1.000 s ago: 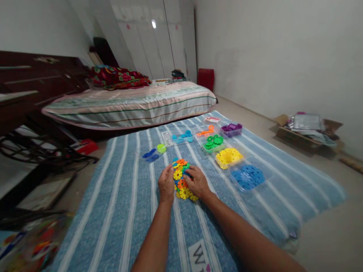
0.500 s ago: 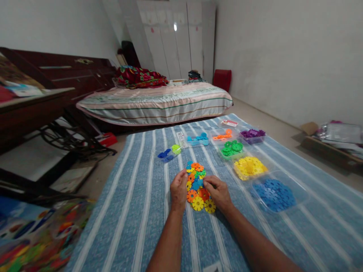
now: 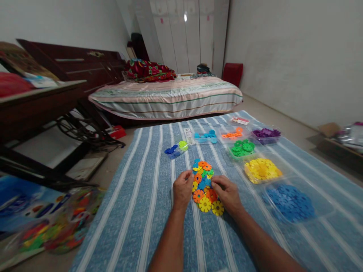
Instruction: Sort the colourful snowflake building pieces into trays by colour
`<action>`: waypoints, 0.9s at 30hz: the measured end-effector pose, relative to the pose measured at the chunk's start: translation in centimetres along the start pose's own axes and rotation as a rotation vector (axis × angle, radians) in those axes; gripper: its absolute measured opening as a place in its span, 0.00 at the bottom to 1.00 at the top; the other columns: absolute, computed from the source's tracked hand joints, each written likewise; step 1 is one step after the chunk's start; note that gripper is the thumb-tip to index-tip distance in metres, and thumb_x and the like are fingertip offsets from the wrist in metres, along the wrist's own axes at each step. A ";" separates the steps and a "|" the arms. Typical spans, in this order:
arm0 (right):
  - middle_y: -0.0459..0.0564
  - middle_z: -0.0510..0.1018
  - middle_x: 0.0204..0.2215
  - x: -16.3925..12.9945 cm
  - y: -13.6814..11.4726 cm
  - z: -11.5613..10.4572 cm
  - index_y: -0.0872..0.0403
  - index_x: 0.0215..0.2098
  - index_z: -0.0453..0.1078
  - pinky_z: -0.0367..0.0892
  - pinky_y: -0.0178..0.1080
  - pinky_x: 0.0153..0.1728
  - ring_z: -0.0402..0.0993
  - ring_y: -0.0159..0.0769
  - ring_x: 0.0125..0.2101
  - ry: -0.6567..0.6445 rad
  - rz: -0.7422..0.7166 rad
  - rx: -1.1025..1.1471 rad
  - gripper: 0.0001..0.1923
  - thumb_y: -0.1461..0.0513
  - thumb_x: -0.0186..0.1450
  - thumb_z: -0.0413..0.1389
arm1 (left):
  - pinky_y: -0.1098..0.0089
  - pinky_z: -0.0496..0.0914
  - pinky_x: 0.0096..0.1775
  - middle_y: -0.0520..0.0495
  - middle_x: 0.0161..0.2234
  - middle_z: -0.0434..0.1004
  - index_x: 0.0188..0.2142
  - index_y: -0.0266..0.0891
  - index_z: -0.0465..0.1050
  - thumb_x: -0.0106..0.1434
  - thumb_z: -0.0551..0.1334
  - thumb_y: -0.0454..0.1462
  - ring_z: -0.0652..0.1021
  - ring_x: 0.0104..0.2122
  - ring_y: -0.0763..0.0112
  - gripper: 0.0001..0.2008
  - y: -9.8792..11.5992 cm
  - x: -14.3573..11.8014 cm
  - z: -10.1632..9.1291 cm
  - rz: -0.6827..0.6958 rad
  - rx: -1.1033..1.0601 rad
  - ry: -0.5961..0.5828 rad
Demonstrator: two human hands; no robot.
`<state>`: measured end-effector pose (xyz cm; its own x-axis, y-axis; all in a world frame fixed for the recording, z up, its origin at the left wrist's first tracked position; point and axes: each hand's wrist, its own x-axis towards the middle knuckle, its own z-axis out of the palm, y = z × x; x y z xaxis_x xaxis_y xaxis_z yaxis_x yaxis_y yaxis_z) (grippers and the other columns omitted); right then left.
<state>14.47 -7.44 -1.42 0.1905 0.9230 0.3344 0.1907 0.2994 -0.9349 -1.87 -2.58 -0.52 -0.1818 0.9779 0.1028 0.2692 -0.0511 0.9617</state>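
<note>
A cluster of interlocking plastic flower discs in orange, yellow, blue and green sits between my two hands over the striped cloth. My left hand grips its left edge, thumb and fingers drawn together. From the other side, my right hand pinches at the right edge beside the blue discs in the middle. The fingertips partly cover the discs they touch. Two yellow discs form the near end of the cluster. Whether it is lifted off the cloth I cannot tell.
Clear tubs of blue, yellow, green, purple, orange and light blue discs stand right and behind. A small tub with dark blue discs is far left. Bags of colourful pieces lie lower left.
The whole view has swung slightly left, so the scene sits further right. Both hands stay at the sides of the disc cluster, with almost no change in their grip.
</note>
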 end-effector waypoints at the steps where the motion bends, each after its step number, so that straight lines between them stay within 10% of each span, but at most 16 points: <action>1: 0.51 0.78 0.35 0.0 0.0 0.1 0.53 0.32 0.75 0.69 0.41 0.44 0.74 0.37 0.38 -0.003 -0.014 -0.010 0.06 0.61 0.60 0.56 | 0.65 0.74 0.40 0.42 0.40 0.80 0.41 0.35 0.76 0.55 0.61 0.42 0.79 0.38 0.64 0.17 -0.1 0.0 -0.1 0.030 0.031 -0.027; 8: 0.54 0.77 0.40 -0.5 0.4 0.6 0.52 0.35 0.77 0.68 0.43 0.48 0.73 0.39 0.44 -0.047 -0.134 -0.161 0.08 0.63 0.60 0.56 | 0.55 0.68 0.54 0.39 0.52 0.73 0.42 0.38 0.76 0.54 0.64 0.37 0.73 0.52 0.57 0.14 0.2 -0.5 -0.1 0.322 0.318 -0.164; 27: 0.48 0.75 0.28 -0.3 -0.6 -0.1 0.53 0.28 0.72 0.67 0.38 0.37 0.72 0.35 0.32 -0.016 -0.056 -0.171 0.11 0.60 0.64 0.51 | 0.55 0.68 0.53 0.41 0.48 0.75 0.41 0.40 0.77 0.55 0.61 0.34 0.74 0.49 0.57 0.13 -0.1 -0.2 -0.2 0.365 0.435 -0.074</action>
<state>14.44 -7.93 -0.96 0.1604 0.9102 0.3819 0.3621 0.3057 -0.8806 -2.04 -2.80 -0.62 0.0587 0.9251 0.3753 0.6695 -0.3153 0.6726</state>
